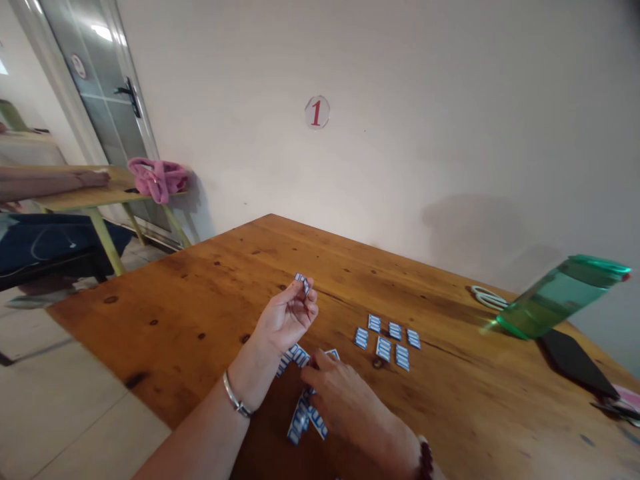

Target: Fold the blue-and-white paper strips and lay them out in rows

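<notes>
Small blue-and-white printed cards [303,283] are pinched between the thumb and fingers of my left hand [290,317], which is raised above the table with the palm turned up. My right hand [345,393] reaches down into a loose group of longer blue-and-white cards [297,423] on the tabletop. Its fingers are bent together, and their tips are partly hidden, so what they grip does not show. More of these cards lie partly behind my left wrist. Right of my hands, several small blue-and-white card pieces [383,349] lie in two uneven rows.
The wooden table [240,267] meets a white wall. On its right side are a green transparent bottle [560,297], a white cable [487,297], a dark flat object [577,363] and scissors [617,410]. At left, another person's arm [50,182] rests on a second table near a pink cloth item [157,179].
</notes>
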A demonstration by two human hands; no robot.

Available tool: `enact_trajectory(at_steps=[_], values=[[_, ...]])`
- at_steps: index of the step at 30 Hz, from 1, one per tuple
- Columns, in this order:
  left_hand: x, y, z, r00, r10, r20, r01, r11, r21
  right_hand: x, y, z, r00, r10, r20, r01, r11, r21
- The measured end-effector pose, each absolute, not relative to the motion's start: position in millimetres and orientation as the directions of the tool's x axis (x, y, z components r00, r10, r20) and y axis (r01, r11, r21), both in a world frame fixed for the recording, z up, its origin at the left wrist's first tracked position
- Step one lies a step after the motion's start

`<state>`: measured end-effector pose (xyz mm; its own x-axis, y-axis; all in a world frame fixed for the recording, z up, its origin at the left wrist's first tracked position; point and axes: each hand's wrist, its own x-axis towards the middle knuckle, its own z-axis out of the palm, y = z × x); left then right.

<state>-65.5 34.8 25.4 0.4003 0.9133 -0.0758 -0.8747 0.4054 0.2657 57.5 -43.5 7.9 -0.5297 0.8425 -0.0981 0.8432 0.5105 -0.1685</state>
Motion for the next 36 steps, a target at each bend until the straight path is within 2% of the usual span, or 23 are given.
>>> enact_trajectory(at_steps=[4, 8, 11, 27, 29, 32, 36], values=[[-65.6, 36.1, 24.8, 0.402, 0.913, -0.068, -0.876, 0.406, 0.261, 62.7, -42.7, 7.1, -0.524, 0.849, -0.064, 0.813, 0.476, -0.336], [-65.6, 35.6, 26.0, 0.396, 0.914, -0.084, -0.878, 0.404, 0.258, 66.9, -39.8, -0.9, -0.375, 0.927, -0.001, 0.785, 0.317, -0.533], [-65.8, 34.8, 25.9, 0.396, 0.915, -0.076, -0.878, 0.401, 0.263, 69.5, -37.0, -9.3, -0.302, 0.953, 0.035, 0.737, 0.256, -0.625], [-65.5, 37.5, 20.1, 0.412, 0.909, -0.070, -0.873, 0.415, 0.256, 79.7, -32.5, -27.1, -0.173, 0.975, 0.141, 0.665, 0.221, -0.714], [-65.9, 37.7, 20.4, 0.410, 0.910, -0.067, -0.870, 0.412, 0.269, 80.6, -30.9, -27.3, -0.106, 0.980, 0.170, 0.599, 0.199, -0.775], [-63.5, 36.3, 21.7, 0.382, 0.921, -0.082, -0.859, 0.386, 0.335, 83.5, -27.3, -25.1, 0.012, 0.986, 0.164, 0.374, 0.148, -0.916], [-52.1, 30.2, 19.9, 0.304, 0.939, -0.161, -0.753, 0.341, 0.563, 88.4, -25.1, -11.6, 0.120, 0.989, 0.082, 0.054, 0.076, -0.996]])
